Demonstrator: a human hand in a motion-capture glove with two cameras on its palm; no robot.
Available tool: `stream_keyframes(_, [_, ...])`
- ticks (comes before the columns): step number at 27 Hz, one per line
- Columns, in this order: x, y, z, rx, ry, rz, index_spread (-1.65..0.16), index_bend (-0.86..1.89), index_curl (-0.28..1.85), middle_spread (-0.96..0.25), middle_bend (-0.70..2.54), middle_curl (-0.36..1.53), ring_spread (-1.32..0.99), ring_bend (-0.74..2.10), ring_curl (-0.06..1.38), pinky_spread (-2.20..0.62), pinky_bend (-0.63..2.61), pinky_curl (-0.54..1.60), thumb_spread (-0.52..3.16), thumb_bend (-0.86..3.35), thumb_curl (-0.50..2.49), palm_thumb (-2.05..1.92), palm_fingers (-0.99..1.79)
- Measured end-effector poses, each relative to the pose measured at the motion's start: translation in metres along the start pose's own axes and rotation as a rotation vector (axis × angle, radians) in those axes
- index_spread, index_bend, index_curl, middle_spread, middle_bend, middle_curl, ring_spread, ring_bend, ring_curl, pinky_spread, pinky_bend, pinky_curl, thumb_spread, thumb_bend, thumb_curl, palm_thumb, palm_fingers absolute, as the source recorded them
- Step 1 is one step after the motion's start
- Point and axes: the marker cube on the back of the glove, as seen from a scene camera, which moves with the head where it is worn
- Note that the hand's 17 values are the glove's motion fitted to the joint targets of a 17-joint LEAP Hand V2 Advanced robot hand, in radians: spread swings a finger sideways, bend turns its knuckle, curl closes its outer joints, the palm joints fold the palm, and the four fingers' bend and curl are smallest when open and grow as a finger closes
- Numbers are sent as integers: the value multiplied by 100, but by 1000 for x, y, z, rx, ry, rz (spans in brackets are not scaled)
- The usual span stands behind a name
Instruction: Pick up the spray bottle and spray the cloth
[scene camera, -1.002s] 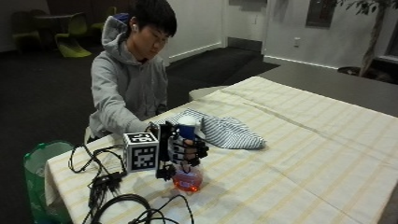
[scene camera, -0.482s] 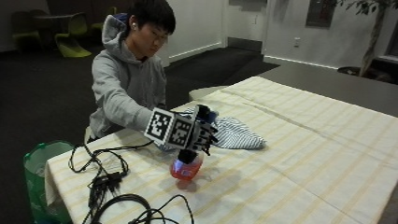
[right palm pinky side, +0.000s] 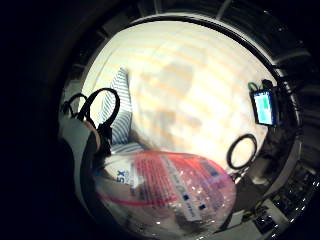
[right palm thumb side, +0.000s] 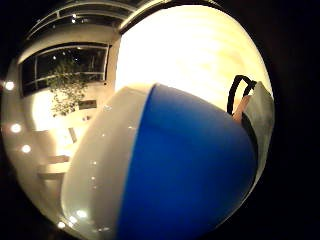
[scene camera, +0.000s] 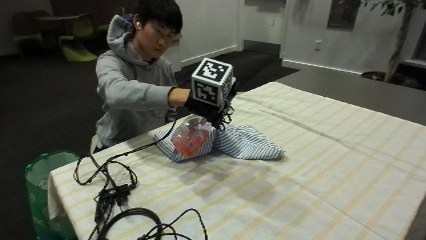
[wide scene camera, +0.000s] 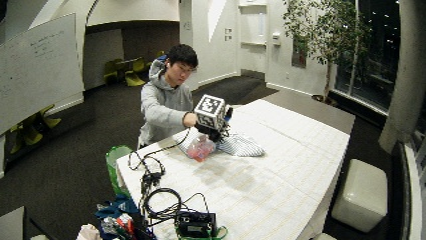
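- Lifted since the earlier frame: the spray bottle (scene camera: 191, 139) then stood with its red base low by the tabletop edge; it now hangs in the air, clear of the tabletop (scene camera: 319, 170), tilted with its base towards the person.
- Of the hands, the gloved right hand (scene camera: 210, 107) has risen with it and grips the bottle at its top, fingers curled round the head; the blue and white sprayer head (right palm thumb side: 180, 170) fills the thumb side palm view.
- From the little finger side palm view, the bottle's clear body with its red and white label (right palm pinky side: 170, 192) lies close under the palm, above the striped cloth (right palm pinky side: 117, 107).
- Black cables (scene camera: 106, 185) trail from the glove across the near tabletop corner.
- Just behind the bottle, the blue-and-white striped cloth (scene camera: 246, 142) lies crumpled on the tabletop's pale checked covering.
- Farther back, the person's grey sleeve (scene camera: 130, 90) reaches forward over the tabletop edge.
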Motion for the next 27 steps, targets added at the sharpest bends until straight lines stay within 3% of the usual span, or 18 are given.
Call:
stream_keyframes(8, [-35, 13, 32, -148, 252, 24, -21, 48, 50, -11, 63, 50, -19, 63, 45, -27, 35, 38, -2, -3, 63, 102, 139])
stream_keyframes(16, [-33, 17, 79, -234, 330, 34, -21, 46, 51, -10, 64, 50, -19, 62, 46, -27, 36, 38, -3, -3, 65, 102, 139])
stream_keyframes(27, [-57, 35, 34, -178, 353, 27, -21, 45, 53, -10, 64, 50, -19, 62, 46, -27, 36, 38, -4, -3, 67, 102, 139])
